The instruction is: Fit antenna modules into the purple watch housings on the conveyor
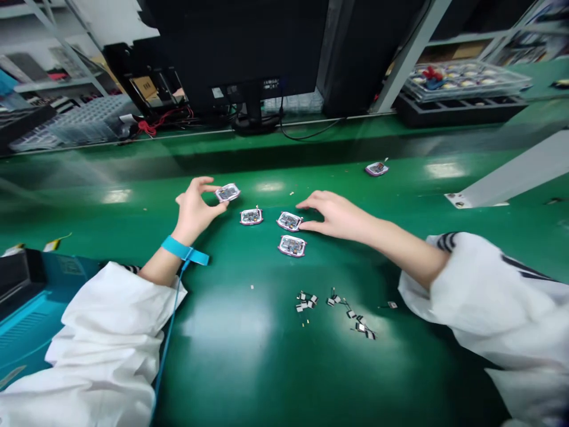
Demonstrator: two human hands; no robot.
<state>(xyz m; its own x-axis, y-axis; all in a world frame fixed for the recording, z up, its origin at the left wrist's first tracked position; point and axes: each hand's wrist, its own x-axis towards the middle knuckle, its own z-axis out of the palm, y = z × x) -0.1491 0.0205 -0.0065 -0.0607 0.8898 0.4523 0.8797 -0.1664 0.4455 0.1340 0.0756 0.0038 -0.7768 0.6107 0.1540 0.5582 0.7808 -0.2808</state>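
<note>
My left hand (195,209) pinches a small square circuit module (227,192) with a silver-and-pink rim between thumb and forefinger, just above the green mat (231,367). My right hand (333,216) reaches in from the right, its spread fingertips at the edge of a matching module (289,221). Two more modules lie close by, one (251,216) between my hands and one (292,245) nearer me. A fourth module (377,169) sits farther off to the right. Several tiny wired components (338,308) are scattered in front of me.
A blue antistatic strap (182,249) circles my left wrist, its cord running down the mat. A blue bin (35,302) stands at the near left. Behind the mat stand a monitor (240,47) and a clear parts tray (466,80). A white brace (511,172) crosses the right side.
</note>
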